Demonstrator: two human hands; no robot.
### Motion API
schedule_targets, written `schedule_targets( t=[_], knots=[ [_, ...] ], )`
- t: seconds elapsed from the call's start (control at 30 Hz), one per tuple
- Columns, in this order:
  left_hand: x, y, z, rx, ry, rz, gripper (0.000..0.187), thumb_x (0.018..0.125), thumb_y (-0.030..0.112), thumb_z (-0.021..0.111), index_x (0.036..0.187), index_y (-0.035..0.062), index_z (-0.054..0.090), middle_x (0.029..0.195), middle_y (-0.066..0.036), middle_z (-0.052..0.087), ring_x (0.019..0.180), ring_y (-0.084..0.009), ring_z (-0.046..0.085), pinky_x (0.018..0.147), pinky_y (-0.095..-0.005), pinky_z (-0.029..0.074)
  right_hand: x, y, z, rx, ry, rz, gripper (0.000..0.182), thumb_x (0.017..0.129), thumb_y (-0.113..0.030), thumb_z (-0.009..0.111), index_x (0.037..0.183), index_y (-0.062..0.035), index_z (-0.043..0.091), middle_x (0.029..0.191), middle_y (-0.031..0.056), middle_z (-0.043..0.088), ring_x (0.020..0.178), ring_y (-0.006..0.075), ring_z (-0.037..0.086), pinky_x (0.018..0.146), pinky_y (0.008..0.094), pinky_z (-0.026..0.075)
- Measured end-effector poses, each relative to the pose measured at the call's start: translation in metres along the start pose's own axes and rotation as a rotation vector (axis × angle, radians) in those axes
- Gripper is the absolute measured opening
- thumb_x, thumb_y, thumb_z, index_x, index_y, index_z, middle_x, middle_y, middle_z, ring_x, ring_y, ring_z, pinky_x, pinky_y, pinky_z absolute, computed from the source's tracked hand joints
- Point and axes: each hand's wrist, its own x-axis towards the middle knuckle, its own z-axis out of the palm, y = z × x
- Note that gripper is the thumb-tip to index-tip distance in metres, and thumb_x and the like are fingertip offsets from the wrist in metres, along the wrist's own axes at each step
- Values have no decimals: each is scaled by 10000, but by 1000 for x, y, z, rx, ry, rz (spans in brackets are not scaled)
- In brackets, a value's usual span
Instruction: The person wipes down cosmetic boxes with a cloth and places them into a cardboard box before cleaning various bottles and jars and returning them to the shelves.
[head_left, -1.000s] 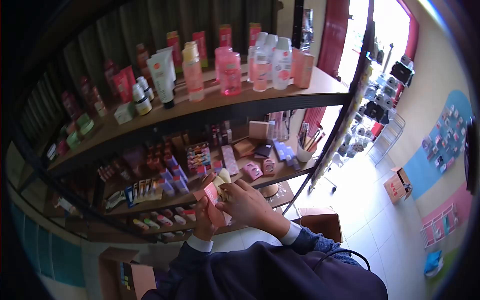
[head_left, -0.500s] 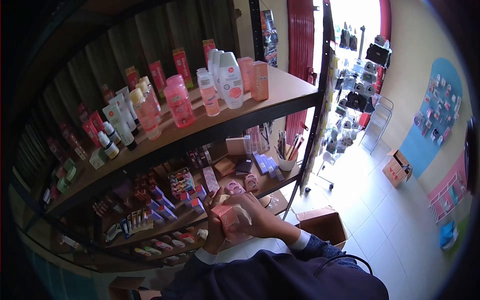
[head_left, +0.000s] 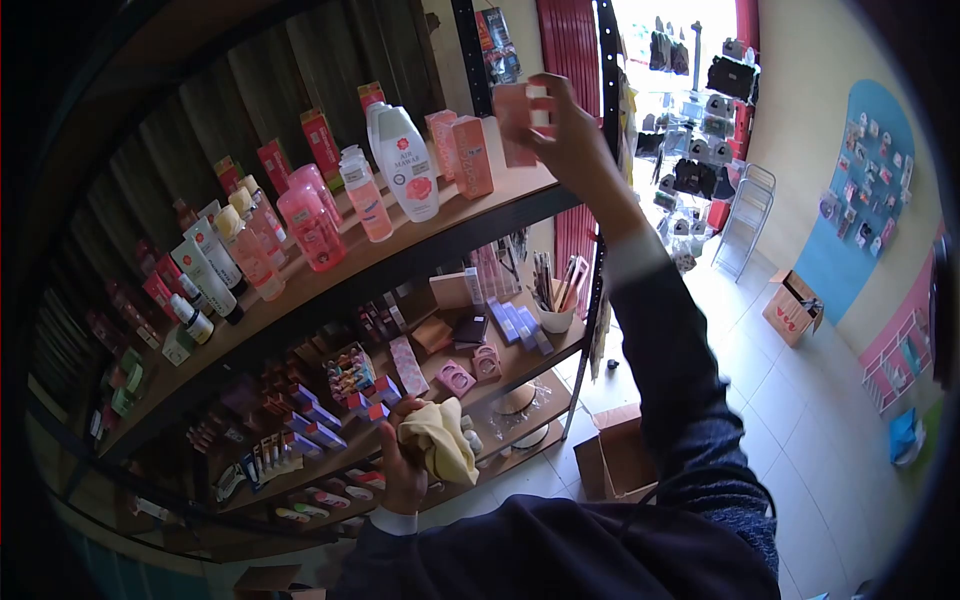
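Observation:
My right hand (head_left: 567, 130) grips a pink cosmetic box (head_left: 513, 125) by its side, over the right end of the top shelf (head_left: 512, 198). To the left of it, more pink-orange boxes (head_left: 470, 158) stand upright beside a white bottle (head_left: 405, 165) with a red flower on it. Lower down, in front of the middle shelf, my left hand (head_left: 402, 470) is closed around a crumpled pale yellow cloth (head_left: 438, 443). Pink compacts (head_left: 456, 378) lie on the shelf just past that hand.
Pink bottles (head_left: 310, 225) and tubes line the top shelf's left part. A cup of brushes (head_left: 556, 305) stands on the middle shelf. An open cardboard box (head_left: 615, 460) is on the floor, and a metal step stool (head_left: 745, 220) leans by the right wall.
The pink box has gone from between both hands up to the top shelf in my right hand. My left hand stays low, its yellow cloth now in plain view.

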Motion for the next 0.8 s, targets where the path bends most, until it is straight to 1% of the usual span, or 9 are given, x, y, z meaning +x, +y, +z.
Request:
schedule_targets(
  t=[0.07,0.1,0.23,0.37,0.43,0.57,0.63,0.77,0.8],
  knots=[
    [-8,5,-1,59,36,30,638,863,614,315,1152,62,457,1093,-49,500,1080,-191,466,963,-353,338,36,40,27,-177,-19,-17,608,695,-278,739,1150,-58,402,1004,194,599,904,316,612,754,382,491],
    [-12,7,-4,114,71,67,631,867,609,309,1143,63,463,1095,-48,501,1080,-192,466,963,-358,339,51,54,36,-99,-129,161,579,681,-255,746,1113,-35,430,1004,196,591,919,314,604,777,376,481],
    [-24,11,-31,146,124,85,589,849,618,358,1124,105,451,1074,-55,487,1069,-190,461,945,-347,347,67,75,56,80,-251,246,624,655,-213,759,1139,-14,419,1008,169,570,852,278,618,516,314,568],
    [-36,8,-53,147,237,121,586,896,560,299,1176,67,448,1101,-54,491,1077,-195,462,953,-361,345,72,80,53,-106,-380,139,606,658,-140,740,1182,-29,457,995,151,587,804,239,628,533,294,567],
    [-43,5,-63,132,292,104,579,896,557,308,1176,69,447,1097,-54,493,1076,-192,463,950,-355,347,79,75,44,-198,-554,273,542,674,-102,715,1164,-33,495,1000,146,596,801,221,635,540,287,566],
    [-49,6,-74,116,364,114,559,889,559,331,1136,75,461,1072,-59,499,1044,-195,481,931,-354,365,91,86,54,-169,-626,388,583,707,-69,676,1244,-72,447,996,143,604,779,208,643,551,286,569],
    [-53,10,-77,116,398,116,544,886,558,347,1107,75,468,1061,-63,501,1028,-195,489,920,-356,374,98,91,59,-78,-657,428,653,722,-82,666,1307,-119,377,1031,130,595,830,208,636,593,300,572],
    [-59,14,-85,167,487,170,519,885,546,368,1085,81,482,1047,-58,507,1017,-188,493,926,-344,359,112,101,63,206,-925,509,622,789,-357,623,1306,-142,350,1108,147,584,956,229,613,735,393,526],
    [-61,15,-86,164,494,172,519,885,546,368,1085,81,482,1047,-58,507,1017,-188,493,926,-344,359,114,102,68,143,-918,502,596,759,-267,656,1277,-142,388,1084,111,580,914,200,610,705,335,536]
  ],
)
